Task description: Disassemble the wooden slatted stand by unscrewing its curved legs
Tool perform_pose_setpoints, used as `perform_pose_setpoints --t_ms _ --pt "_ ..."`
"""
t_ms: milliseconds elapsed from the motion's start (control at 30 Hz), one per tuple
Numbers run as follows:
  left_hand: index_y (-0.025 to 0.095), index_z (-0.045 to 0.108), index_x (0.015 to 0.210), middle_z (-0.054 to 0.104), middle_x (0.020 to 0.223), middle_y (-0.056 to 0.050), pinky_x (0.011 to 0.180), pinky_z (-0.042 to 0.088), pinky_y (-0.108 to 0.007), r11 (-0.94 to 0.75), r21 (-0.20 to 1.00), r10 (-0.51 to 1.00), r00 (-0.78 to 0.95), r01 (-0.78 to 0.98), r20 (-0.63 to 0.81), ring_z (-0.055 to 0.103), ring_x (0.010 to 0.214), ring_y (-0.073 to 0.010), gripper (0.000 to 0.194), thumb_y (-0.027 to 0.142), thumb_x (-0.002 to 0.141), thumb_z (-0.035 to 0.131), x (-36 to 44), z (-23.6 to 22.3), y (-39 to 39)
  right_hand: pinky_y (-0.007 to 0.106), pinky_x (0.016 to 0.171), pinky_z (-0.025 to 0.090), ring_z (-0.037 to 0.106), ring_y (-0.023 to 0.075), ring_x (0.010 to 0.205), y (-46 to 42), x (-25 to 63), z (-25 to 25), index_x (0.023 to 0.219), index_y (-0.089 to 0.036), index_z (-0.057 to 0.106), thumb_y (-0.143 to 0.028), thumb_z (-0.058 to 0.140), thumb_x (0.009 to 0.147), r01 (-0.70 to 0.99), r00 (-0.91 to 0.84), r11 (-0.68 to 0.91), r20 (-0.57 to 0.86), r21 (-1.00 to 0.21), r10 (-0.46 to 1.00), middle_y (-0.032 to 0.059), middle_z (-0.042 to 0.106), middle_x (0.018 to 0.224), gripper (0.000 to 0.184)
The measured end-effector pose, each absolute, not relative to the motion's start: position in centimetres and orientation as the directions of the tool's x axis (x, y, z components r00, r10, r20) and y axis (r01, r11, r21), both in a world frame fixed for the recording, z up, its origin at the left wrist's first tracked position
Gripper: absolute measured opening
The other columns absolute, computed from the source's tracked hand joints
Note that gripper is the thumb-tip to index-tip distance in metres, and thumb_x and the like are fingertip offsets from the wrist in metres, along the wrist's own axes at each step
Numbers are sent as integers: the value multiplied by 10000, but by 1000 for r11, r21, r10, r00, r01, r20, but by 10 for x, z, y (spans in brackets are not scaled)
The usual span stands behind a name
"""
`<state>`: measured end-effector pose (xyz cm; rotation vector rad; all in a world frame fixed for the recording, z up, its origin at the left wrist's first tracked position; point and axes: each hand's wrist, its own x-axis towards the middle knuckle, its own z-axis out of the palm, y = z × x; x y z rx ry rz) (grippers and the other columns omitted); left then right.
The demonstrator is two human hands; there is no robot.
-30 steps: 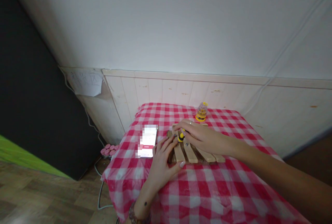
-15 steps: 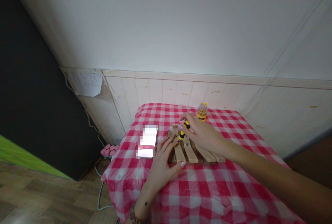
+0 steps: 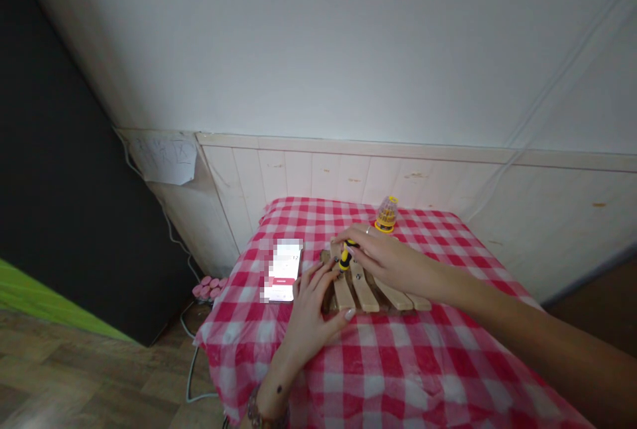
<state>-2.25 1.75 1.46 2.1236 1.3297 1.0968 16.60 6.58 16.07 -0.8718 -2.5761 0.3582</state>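
Key relation: the short black-and-yellow screwdriver (image 3: 345, 258) against the pale wooden slats. It stands steep over the leftmost pale wooden slat (image 3: 344, 295), handle end up and to the right, lower end down and slightly left, so its long axis is tilted, not plumb. The slat's own long axis runs roughly from the near edge of the worktop (image 3: 398, 369) to the far one, crossing under the tool. Right hand (image 3: 381, 253) comes in from the right, above the slats, thumb and fingers curled round the upper handle. Left hand (image 3: 313, 303) comes from the near left side, fingers stretched forward and spread, no firm grasp visible; fingertips are just beside the tool's lower end, thumb at the slat's near end. So the left is nearer the tip, the right has the handle. Whether the tip sits in a screw, can't tell: fingers block it. One dark round screw head (image 3: 358, 276) shows on the next slat to the right, clear of both hands. Slats lie side by side on a brown wooden base, fanned a bit, on the red-and-white checked cloth. Lit smartphone (image 3: 283, 280) just left of the left hand; clear-and-yellow cone-shaped bit holder (image 3: 386, 215) beyond the right hand, upright.
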Motion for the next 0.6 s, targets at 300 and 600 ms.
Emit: perform_pose_setpoints --t_ms 300,600 --pt "259 572 1394 500 1568 -108 1175 324 -608 -471 676 879 242 566 410 373 1468 -373 572 453 875 715 -23 15 17 355 751 506 677 224 832 58 159 159 898 -222 637 -370 495 1024 599 -593 632 258 -491 763 66 738 913 241" --pt "236 582 1365 480 1584 -120 1164 324 -618 -474 691 880 255 546 402 383 1459 -380 545 449 877 697 -23 18 18 376 877 528 685 250 1073 65 161 158 1157 -191 632 -244 421 1040 725 -519 590 281 -354 807 139 705 1196 247"
